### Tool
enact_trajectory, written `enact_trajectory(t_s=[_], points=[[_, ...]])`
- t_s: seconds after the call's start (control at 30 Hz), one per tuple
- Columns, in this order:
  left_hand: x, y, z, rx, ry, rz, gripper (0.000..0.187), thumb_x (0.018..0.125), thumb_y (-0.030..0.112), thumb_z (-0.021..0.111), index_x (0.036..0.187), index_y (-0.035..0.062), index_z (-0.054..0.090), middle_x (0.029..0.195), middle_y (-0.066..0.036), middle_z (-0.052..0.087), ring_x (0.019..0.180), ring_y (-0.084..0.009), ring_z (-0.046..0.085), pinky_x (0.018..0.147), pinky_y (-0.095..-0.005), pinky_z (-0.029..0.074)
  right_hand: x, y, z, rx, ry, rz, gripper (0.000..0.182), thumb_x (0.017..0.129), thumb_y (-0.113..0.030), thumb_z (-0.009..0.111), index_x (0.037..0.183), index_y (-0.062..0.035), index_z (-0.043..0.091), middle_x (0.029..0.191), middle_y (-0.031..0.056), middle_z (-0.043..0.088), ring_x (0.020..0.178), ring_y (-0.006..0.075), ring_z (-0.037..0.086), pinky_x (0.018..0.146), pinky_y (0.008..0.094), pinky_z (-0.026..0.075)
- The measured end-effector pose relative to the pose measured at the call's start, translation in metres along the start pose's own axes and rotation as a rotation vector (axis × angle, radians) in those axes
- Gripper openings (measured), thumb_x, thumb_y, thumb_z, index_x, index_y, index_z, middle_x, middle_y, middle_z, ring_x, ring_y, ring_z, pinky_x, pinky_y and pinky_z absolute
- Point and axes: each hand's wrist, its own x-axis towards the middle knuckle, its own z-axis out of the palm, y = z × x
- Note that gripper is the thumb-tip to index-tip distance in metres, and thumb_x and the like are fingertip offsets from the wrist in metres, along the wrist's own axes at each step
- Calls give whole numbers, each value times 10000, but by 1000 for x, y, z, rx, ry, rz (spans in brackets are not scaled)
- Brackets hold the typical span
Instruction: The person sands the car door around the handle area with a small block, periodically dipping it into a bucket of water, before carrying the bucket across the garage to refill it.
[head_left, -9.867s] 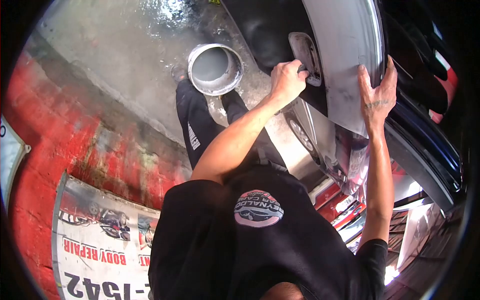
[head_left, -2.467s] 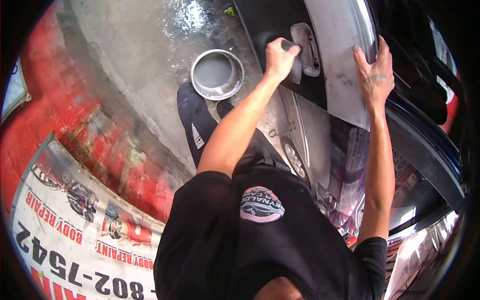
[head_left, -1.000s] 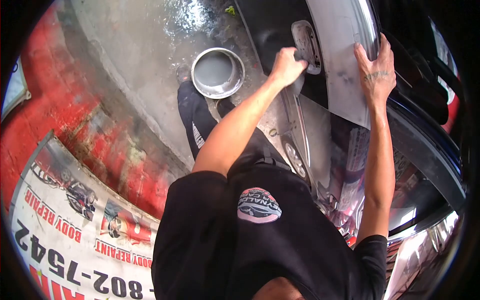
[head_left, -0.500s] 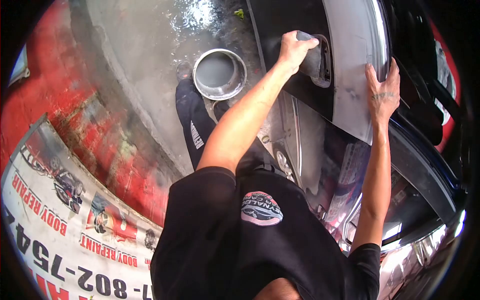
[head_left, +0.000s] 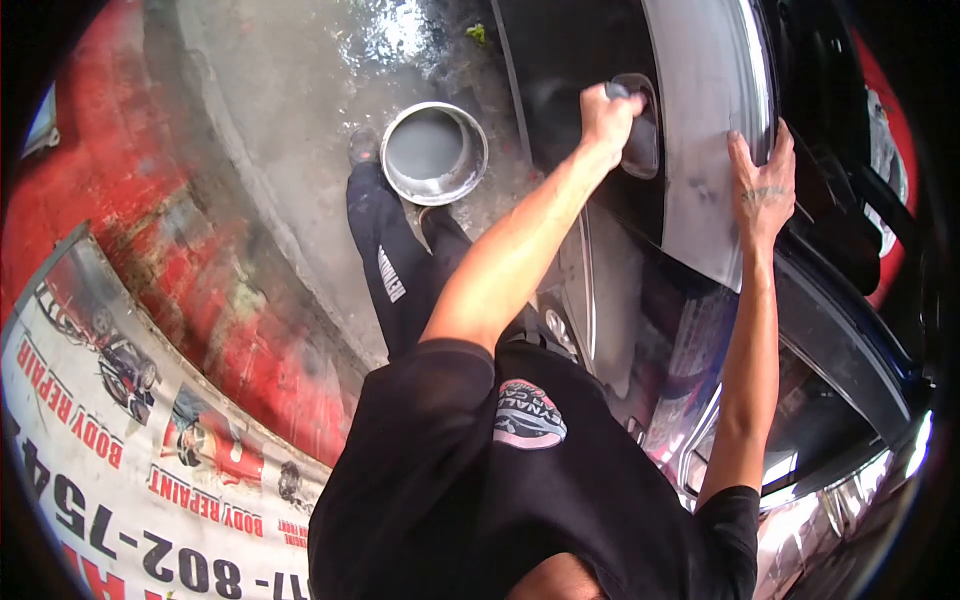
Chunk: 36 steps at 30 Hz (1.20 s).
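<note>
My left hand (head_left: 610, 125) is closed round a small grey piece of sandpaper (head_left: 616, 91), its fingertips at the oval handle recess (head_left: 642, 160) of a black car door panel (head_left: 560, 60). Part of the sandpaper is hidden by the fingers. Farther right, my right hand (head_left: 766, 190) clasps the edge of the dull grey band (head_left: 695, 120) along the panel. Its thumb lies on the grey face and its fingers reach over the far side.
A metal bucket (head_left: 386, 172) of cloudy grey water stands on the wet concrete floor (head_left: 290, 90) by my feet. On the left, a lettered banner (head_left: 60, 400) lies against a red wall (head_left: 130, 130). Dark car parts (head_left: 820, 90) are at the right.
My left hand has moved right and slightly down, bringing its fingers to the handle recess. The right hand keeps its hold on the edge. The whole view has shifted slightly.
</note>
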Motion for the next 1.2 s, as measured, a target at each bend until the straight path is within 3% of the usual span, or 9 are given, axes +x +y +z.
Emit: enact_trajectory(t_s=[0.07, 0.47, 0.7, 0.8, 0.83, 1.0, 1.07, 1.13, 1.2], points=[[-5, -4, 6, -50, 93, -1, 198, 752, -40, 737, 652, 64, 601, 690, 14, 611, 620, -110, 560, 570, -318, 452, 7, -1, -1, -7, 13, -12, 777, 884, -538, 655, 1485, -83, 466, 1418, 200, 569, 1252, 384, 606, 1054, 505, 473], [6, -16, 4, 216, 209, 229, 155, 766, -23, 736, 675, 13, 617, 669, 3, 615, 610, -102, 542, 558, -333, 448, 2, -2, 1, -8, -4, 5, 808, 891, -575, 660, 1492, -73, 461, 1431, 207, 569, 1315, 389, 557, 1092, 481, 431], [-7, -17, 8, -162, 70, 61, 146, 763, 9, 756, 690, 4, 630, 663, 2, 624, 627, -106, 582, 569, -343, 472, 4, 1, 1, -17, -18, 3, 814, 883, -579, 651, 1492, -75, 458, 1425, 205, 567, 1292, 393, 575, 1079, 508, 441], [8, 4, 8, -130, 28, 69, 164, 759, -8, 742, 675, 13, 602, 662, 11, 612, 608, -105, 559, 550, -332, 454, 4, 1, 3, -18, -2, -14, 825, 879, -584, 654, 1490, -65, 457, 1420, 207, 572, 1296, 394, 569, 1078, 504, 438], [13, -1, 3, -53, -16, 57, 103, 795, -18, 753, 776, 21, 660, 766, -22, 677, 695, -116, 609, 646, -340, 508, 3, 2, 3, -31, -6, -4, 819, 879, -572, 663, 1484, -57, 461, 1420, 209, 573, 1295, 389, 570, 1075, 498, 437], [-22, -25, -4, -70, -65, 10, 141, 766, -13, 778, 751, 42, 649, 741, 0, 655, 682, -114, 605, 628, -325, 499, 5, 8, 6, 2, -2, -28, 796, 879, -541, 681, 1466, -44, 479, 1406, 219, 580, 1280, 398, 579, 1061, 481, 444], [-5, -20, -2, -4, -28, 99, 153, 772, -21, 770, 737, 44, 636, 735, -2, 650, 668, -114, 598, 615, -328, 497, 7, 21, 12, -27, 22, -133, 795, 875, -540, 685, 1464, -45, 484, 1396, 218, 588, 1278, 397, 581, 1057, 476, 448], [14, 5, 4, -47, -6, 28, 159, 776, -27, 759, 730, 47, 626, 731, -3, 645, 655, -112, 591, 602, -327, 492, 6, 18, 10, -17, 8, -96, 797, 874, -542, 686, 1465, -47, 484, 1395, 216, 590, 1276, 396, 583, 1057, 476, 449], [13, -19, -2, -69, -81, 43, 149, 776, -28, 757, 739, 40, 629, 731, -2, 643, 650, -112, 586, 603, -335, 493, 4, 11, 5, 2, 2, -52, 799, 873, -543, 688, 1466, -48, 484, 1395, 215, 591, 1275, 395, 584, 1056, 477, 449]])
